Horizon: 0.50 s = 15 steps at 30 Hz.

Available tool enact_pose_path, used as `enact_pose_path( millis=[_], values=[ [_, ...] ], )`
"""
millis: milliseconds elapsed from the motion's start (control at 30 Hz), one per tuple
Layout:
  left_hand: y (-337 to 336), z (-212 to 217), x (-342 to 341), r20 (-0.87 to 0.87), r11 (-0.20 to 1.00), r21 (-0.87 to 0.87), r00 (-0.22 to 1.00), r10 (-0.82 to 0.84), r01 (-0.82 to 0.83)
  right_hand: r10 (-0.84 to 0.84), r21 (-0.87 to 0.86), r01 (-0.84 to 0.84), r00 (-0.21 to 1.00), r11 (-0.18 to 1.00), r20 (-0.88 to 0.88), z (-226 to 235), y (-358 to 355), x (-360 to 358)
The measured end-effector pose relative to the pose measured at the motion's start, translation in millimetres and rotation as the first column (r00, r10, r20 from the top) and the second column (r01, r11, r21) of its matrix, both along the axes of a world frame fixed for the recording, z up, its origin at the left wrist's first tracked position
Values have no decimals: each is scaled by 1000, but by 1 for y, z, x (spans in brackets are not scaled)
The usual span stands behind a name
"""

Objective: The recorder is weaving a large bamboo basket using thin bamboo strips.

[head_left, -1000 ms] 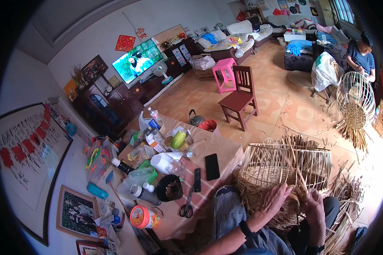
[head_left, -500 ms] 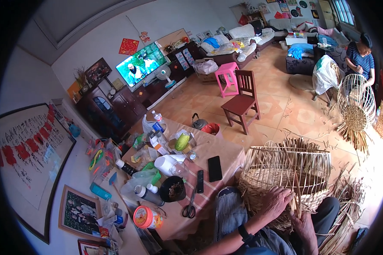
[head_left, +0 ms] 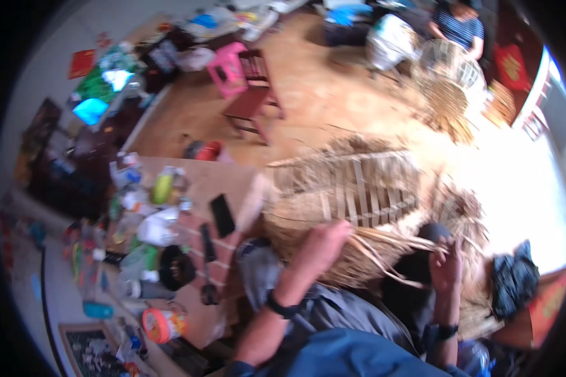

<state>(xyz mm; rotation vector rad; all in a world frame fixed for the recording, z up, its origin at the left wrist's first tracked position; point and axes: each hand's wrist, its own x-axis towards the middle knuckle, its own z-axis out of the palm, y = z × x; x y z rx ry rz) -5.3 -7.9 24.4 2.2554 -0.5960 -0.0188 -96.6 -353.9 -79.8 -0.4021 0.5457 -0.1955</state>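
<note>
Moved wider apart since the earlier frame, left hand (head_left: 329, 246) at lower centre, right hand (head_left: 446, 259) at lower right, both pinched on pale strands (head_left: 393, 237) stretched between, woven basket (head_left: 314, 210) mid-frame, just beyond left hand, contact unclear

Orange-brown floor (head_left: 314, 75), dark red chair (head_left: 246, 103), pink stool (head_left: 226, 68) just beside it, pale wall (head_left: 51, 81), strong white light (head_left: 522, 195) at right.

No legible text, all too blurry. Marks only: gold strokes on a glossy red hanging sheet (head_left: 512, 66), far right, & on a flat red panel (head_left: 550, 308), near right; coloured print (smeared, can't be read) on a round plastic tub w/ orange-red lid (head_left: 163, 325), near left.
</note>
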Motion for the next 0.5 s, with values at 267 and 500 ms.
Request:
enact_pose_path(
  millis=[267, 500],
  values=[
    [-11, 18, -17, 367, 995, 91, 930, 12, -49, 495, -807, -492, 817, 328, -296, 59, 1, -41],
    [-19, 5, -15, 160, 999, 8, 986, 51, -53, 515, -957, -65, 832, -283, -209, 79, 111, 4]
  ],
)
